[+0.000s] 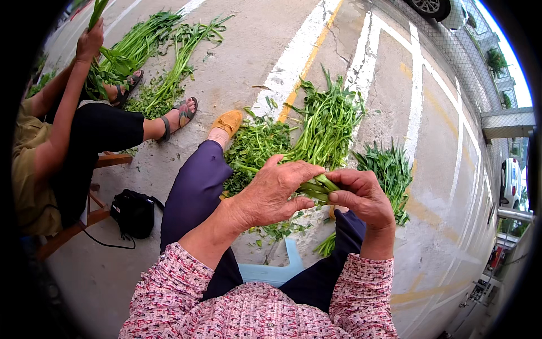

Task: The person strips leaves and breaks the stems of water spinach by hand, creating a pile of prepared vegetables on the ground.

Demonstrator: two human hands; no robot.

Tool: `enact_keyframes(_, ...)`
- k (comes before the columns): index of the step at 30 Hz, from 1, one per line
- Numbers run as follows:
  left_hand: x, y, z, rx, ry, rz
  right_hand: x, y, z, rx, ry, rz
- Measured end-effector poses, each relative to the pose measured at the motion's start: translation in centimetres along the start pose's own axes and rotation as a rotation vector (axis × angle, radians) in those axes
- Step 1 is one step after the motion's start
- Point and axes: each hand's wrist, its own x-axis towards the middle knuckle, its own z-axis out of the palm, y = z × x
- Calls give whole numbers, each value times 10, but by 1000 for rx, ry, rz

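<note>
Between my two hands, above my lap, are a few thick green vegetable stems. My left hand has its thumb and fingers around their left part. My right hand pinches the stem ends between thumb and fingers. Just beyond my hands a long bundle of leafy green stalks lies on the concrete. To its left spreads a heap of loose leaves and trimmings. A smaller bunch of dark-leaved greens rests to the right of my right hand. Some stem ends show beside my right leg.
At the left sits a co-worker whose hand holds greens upright, with more stalks beyond their sandalled feet. A black bag lies by a wooden stool. A light blue plastic seat is under me.
</note>
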Motion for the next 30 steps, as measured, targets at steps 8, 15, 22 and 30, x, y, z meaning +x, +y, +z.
enact_keyframes(8, 1, -15, 1, -870, 91, -475, 10, 11, -9, 501, 401, -76)
enact_keyframes(15, 2, -13, -1, -1073, 97, -501, 9, 11, 2, 493, 313, -5)
enact_keyframes(22, 1, -14, -4, -1378, 131, -538, 10, 8, 7, 216, 404, -45)
enact_keyframes(30, -1, -13, 4, -1384, 76, -568, 24, 13, 29, 262, 301, -154)
